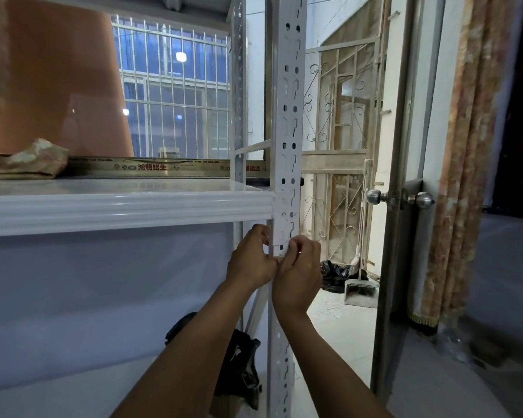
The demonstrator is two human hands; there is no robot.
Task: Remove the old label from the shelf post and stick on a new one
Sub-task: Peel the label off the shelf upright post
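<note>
The white perforated shelf post [289, 95] runs vertically through the middle of the view. A white label [282, 220] is wrapped on it, beginning level with the shelf edge and ending just below it. My left hand [249, 259] grips the post's left edge at the label's lower end, with fingers curled behind the post. Pressed against it from the right is my right hand [298, 274], whose fingertips pinch the label's bottom edge. The label's lowest part is hidden by my fingers.
A white shelf board [118, 206] meets the post on the left, carrying a cloth bundle [24, 159] and a long printed box [151, 168]. A dark bag [239, 366] lies below. To the right stand a door with a round knob [375, 196], a dustpan [361, 292] and a curtain [462, 176].
</note>
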